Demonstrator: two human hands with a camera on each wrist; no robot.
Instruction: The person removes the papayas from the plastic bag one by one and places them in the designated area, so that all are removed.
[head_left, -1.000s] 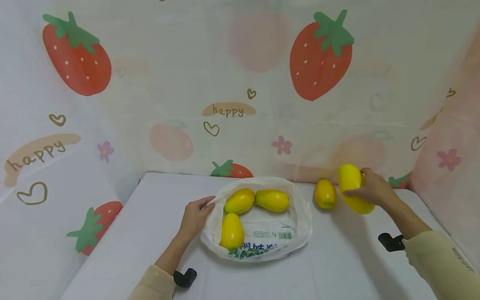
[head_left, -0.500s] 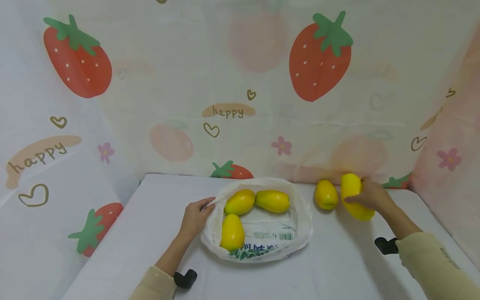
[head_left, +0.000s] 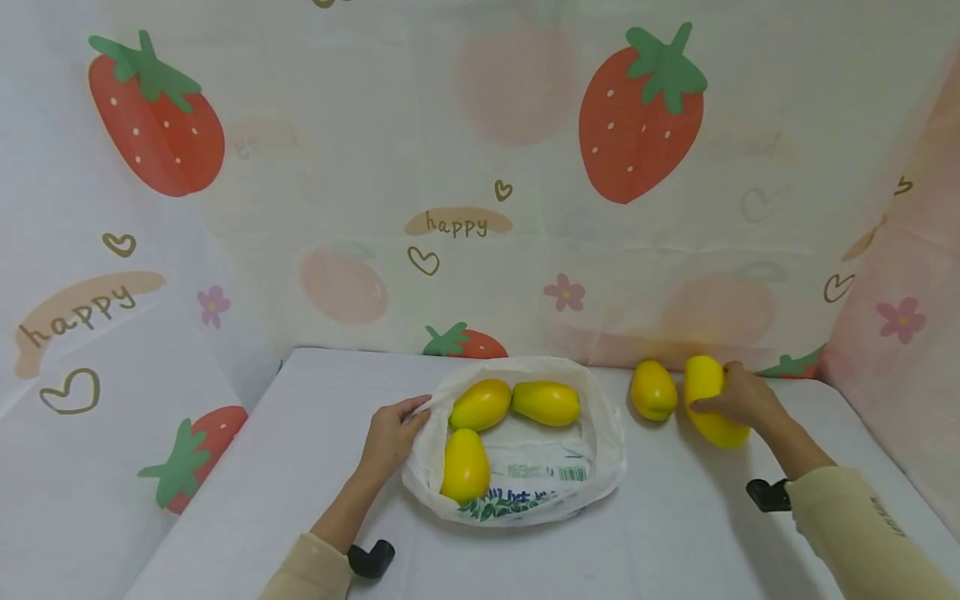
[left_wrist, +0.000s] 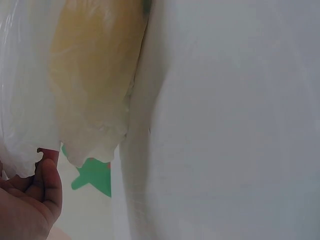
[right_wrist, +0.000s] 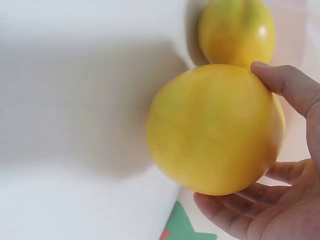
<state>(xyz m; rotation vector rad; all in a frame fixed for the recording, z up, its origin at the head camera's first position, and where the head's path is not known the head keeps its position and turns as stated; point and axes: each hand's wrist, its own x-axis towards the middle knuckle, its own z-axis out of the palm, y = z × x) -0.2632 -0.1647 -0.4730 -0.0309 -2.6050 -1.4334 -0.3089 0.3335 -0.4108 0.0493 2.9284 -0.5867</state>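
My left hand (head_left: 390,437) pinches the left rim of a white plastic bag (head_left: 607,450), which lies with its mouth held wide. In the left wrist view the same hand (left_wrist: 32,195) has the bag's edge between thumb and fingers. Three yellow papayas lie in the bag: one at back left (head_left: 480,404), one at back right (head_left: 546,402), one at front left (head_left: 465,467). At the right, my right hand (head_left: 742,400) grips another papaya (head_left: 708,408) from its right side, thumb in front, close over the table. Its rounded end (right_wrist: 215,130) faces the right wrist camera.
One more papaya (head_left: 654,390) sits on the white table (head_left: 630,542) between the bag and the right hand, near the back edge. Behind the table hangs a cloth (head_left: 465,125) printed with strawberries. Black wrist mounts (head_left: 371,558) stick out beside both forearms.
My right hand has lowered its papaya toward the table, moving slightly nearer to me. The left hand, the bag and the papayas in it stay where they were.
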